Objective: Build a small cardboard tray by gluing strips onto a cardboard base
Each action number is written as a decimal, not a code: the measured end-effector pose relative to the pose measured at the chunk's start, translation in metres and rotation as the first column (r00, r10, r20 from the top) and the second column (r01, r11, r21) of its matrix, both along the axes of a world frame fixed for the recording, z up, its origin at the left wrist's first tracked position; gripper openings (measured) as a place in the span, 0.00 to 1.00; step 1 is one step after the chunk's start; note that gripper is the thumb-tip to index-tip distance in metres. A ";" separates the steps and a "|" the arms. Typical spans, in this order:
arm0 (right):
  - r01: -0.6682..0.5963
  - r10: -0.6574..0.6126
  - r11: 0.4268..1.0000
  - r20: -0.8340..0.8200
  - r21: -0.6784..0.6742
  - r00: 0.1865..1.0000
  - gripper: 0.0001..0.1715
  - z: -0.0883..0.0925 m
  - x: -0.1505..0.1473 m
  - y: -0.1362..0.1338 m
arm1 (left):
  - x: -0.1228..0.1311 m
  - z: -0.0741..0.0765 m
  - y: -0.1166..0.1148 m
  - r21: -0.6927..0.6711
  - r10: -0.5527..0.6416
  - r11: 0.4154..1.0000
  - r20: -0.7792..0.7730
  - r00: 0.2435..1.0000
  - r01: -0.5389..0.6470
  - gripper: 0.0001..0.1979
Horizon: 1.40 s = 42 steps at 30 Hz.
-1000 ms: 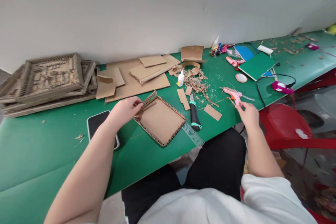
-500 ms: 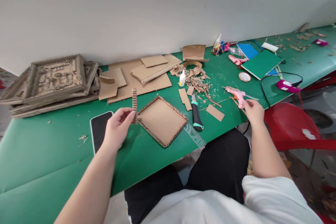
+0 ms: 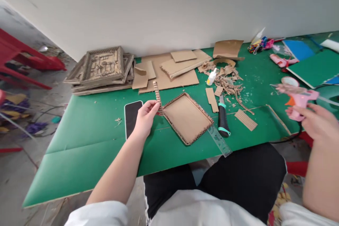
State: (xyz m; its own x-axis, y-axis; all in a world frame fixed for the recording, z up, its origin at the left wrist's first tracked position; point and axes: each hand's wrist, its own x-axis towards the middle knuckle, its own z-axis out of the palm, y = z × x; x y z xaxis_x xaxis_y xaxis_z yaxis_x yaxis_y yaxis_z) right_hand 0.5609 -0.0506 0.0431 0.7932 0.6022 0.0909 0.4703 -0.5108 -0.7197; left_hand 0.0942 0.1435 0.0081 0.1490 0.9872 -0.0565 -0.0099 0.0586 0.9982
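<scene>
My left hand (image 3: 147,114) pinches a narrow strip of corrugated cardboard (image 3: 156,91) that stands up from the left corner of a cardboard panel (image 3: 186,118). Corrugated strips edge this panel, which lies flat on the green table. My right hand (image 3: 316,118) is wrapped round the handle of a pink hot glue gun (image 3: 300,99), raised at the right with its nozzle pointing left. A clear ruler (image 3: 219,142) pokes out at the panel's right corner. Beside it lies a black and teal utility knife (image 3: 224,118).
A phone (image 3: 133,118) lies left of my left hand. Stacked cardboard relief frames (image 3: 103,67) and cardboard sheets (image 3: 169,77) sit along the wall. Torn cardboard scraps (image 3: 229,77), a white glue bottle (image 3: 211,77) and a tape roll (image 3: 290,81) lie farther right. A red chair (image 3: 18,53) stands at left.
My right hand has lifted the glue gun off the table. The view has swung left, so things sit farther right. My left hand still holds the strip at the panel's corner.
</scene>
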 end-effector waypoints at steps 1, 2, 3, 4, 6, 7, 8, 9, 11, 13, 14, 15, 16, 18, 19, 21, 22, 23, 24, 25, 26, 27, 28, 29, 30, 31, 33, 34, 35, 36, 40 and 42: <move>-0.033 0.038 0.998 -0.091 0.057 0.995 0.20 0.007 -0.009 -0.001 | 0.000 0.001 0.000 -0.032 -0.005 0.999 0.032 0.999 0.006 0.18; -0.022 0.068 0.984 -0.258 0.178 0.964 0.20 0.014 -0.020 0.000 | 0.000 0.002 0.000 -0.062 -0.012 0.998 0.059 0.998 0.016 0.19; -0.009 0.092 0.975 -0.366 0.222 0.926 0.22 0.020 -0.032 0.002 | 0.000 0.003 -0.001 -0.087 -0.017 0.996 0.080 0.997 0.024 0.20; -0.004 0.105 0.974 -0.440 0.225 0.892 0.23 0.025 -0.045 0.005 | 0.000 0.004 -0.001 -0.103 -0.018 0.994 0.094 0.995 0.028 0.20; -0.017 0.130 0.977 -0.526 0.214 0.841 0.28 0.033 -0.075 0.014 | 0.000 0.004 -0.001 -0.106 -0.008 0.994 0.100 0.995 0.018 0.20; -0.072 0.164 0.980 -0.546 0.187 0.822 0.29 0.035 -0.090 0.020 | -0.001 0.003 0.000 -0.096 0.001 0.995 0.095 0.995 0.008 0.19; -0.117 0.190 0.980 -0.565 0.164 0.803 0.28 0.037 -0.104 0.027 | -0.002 0.003 0.001 -0.081 0.013 0.997 0.089 0.996 -0.006 0.19; -0.161 0.205 0.979 -0.587 0.127 0.783 0.25 0.038 -0.119 0.036 | -0.004 0.002 0.003 -0.063 0.029 0.998 0.086 0.996 -0.023 0.19; -0.323 0.292 0.944 -0.623 0.065 0.726 0.19 0.041 -0.146 0.054 | -0.009 0.002 0.008 -0.027 0.077 0.997 0.090 0.993 -0.075 0.19; -0.524 0.437 0.850 -0.622 0.051 0.650 0.17 0.042 -0.171 0.075 | -0.014 0.002 0.013 -0.004 0.142 0.990 0.105 0.984 -0.142 0.19; -0.592 0.489 0.805 -0.615 0.046 0.618 0.17 0.041 -0.182 0.086 | -0.017 0.002 0.015 0.002 0.170 0.985 0.113 0.979 -0.171 0.19; -0.662 0.538 0.749 -0.602 0.021 0.590 0.16 0.040 -0.192 0.097 | -0.019 0.002 0.017 0.009 0.190 0.981 0.120 0.974 -0.192 0.18; -0.728 0.586 0.685 -0.574 -0.025 0.572 0.17 0.038 -0.201 0.107 | -0.021 0.002 0.019 0.017 0.203 0.978 0.122 0.971 -0.207 0.17; -0.799 0.650 0.590 -0.516 -0.121 0.558 0.18 0.031 -0.216 0.126 | -0.023 0.002 0.021 0.034 0.220 0.974 0.115 0.969 -0.226 0.15; -0.802 0.662 0.580 -0.490 -0.142 0.566 0.19 0.027 -0.223 0.134 | -0.024 0.002 0.022 0.042 0.227 0.972 0.109 0.968 -0.233 0.14; -0.802 0.681 0.580 -0.454 -0.143 0.574 0.19 0.018 -0.233 0.146 | -0.025 0.002 0.022 0.049 0.236 0.969 0.104 0.966 -0.242 0.12; -0.803 0.687 0.577 -0.445 -0.146 0.575 0.18 0.014 -0.238 0.150 | -0.026 0.002 0.023 0.052 0.236 0.969 0.109 0.966 -0.243 0.11; -0.807 0.697 0.570 -0.430 -0.155 0.574 0.18 0.012 -0.242 0.153 | -0.026 0.002 0.023 0.056 0.234 0.969 0.119 0.965 -0.242 0.10; -0.811 0.709 0.559 -0.407 -0.173 0.575 0.18 0.010 -0.246 0.155 | -0.026 0.002 0.023 0.063 0.231 0.969 0.130 0.964 -0.240 0.09; -0.812 0.724 0.548 -0.373 -0.200 0.580 0.17 0.009 -0.249 0.157 | -0.027 0.001 0.024 0.071 0.228 0.968 0.138 0.964 -0.240 0.09; -0.813 0.741 0.534 -0.335 -0.232 0.582 0.17 0.008 -0.252 0.158 | -0.027 0.001 0.024 0.080 0.227 0.968 0.141 0.964 -0.240 0.08; -0.816 0.759 0.515 -0.301 -0.263 0.577 0.18 0.008 -0.254 0.159 | -0.028 0.001 0.025 0.088 0.227 0.967 0.141 0.964 -0.241 0.08; -0.819 0.776 0.496 -0.275 -0.290 0.567 0.18 0.008 -0.256 0.160 | -0.028 0.000 0.025 0.096 0.228 0.965 0.138 0.964 -0.242 0.08; -0.825 0.792 0.475 -0.260 -0.307 0.552 0.18 0.008 -0.258 0.161 | -0.028 0.000 0.026 0.102 0.229 0.965 0.135 0.964 -0.243 0.08; -0.834 0.805 0.454 -0.256 -0.315 0.535 0.19 0.007 -0.259 0.162 | -0.028 0.000 0.026 0.108 0.229 0.964 0.132 0.964 -0.244 0.08; -0.843 0.816 0.438 -0.255 -0.313 0.519 0.19 0.006 -0.260 0.163 | -0.028 0.000 0.026 0.110 0.229 0.963 0.133 0.964 -0.244 0.07; -0.860 0.830 0.421 -0.260 -0.288 0.494 0.20 0.004 -0.260 0.164 | -0.028 0.000 0.026 0.109 0.227 0.964 0.136 0.964 -0.242 0.06; -0.867 0.833 0.417 -0.265 -0.274 0.485 0.21 0.002 -0.261 0.164 | -0.028 0.000 0.026 0.107 0.226 0.965 0.137 0.964 -0.241 0.06; -0.871 0.835 0.413 -0.272 -0.264 0.478 0.21 0.000 -0.261 0.164 | -0.028 0.000 0.026 0.107 0.225 0.965 0.139 0.964 -0.241 0.06; -0.874 0.836 0.410 -0.276 -0.260 0.474 0.21 -0.001 -0.261 0.165 | -0.028 0.000 0.026 0.109 0.225 0.965 0.140 0.964 -0.241 0.06; -0.873 0.840 0.395 -0.273 -0.286 0.469 0.21 -0.003 -0.263 0.166 | -0.029 -0.002 0.027 0.120 0.214 0.966 0.140 0.967 -0.231 0.07; -0.876 0.849 0.378 -0.265 -0.301 0.458 0.20 -0.003 -0.264 0.166 | -0.030 -0.003 0.028 0.126 0.208 0.966 0.127 0.970 -0.224 0.08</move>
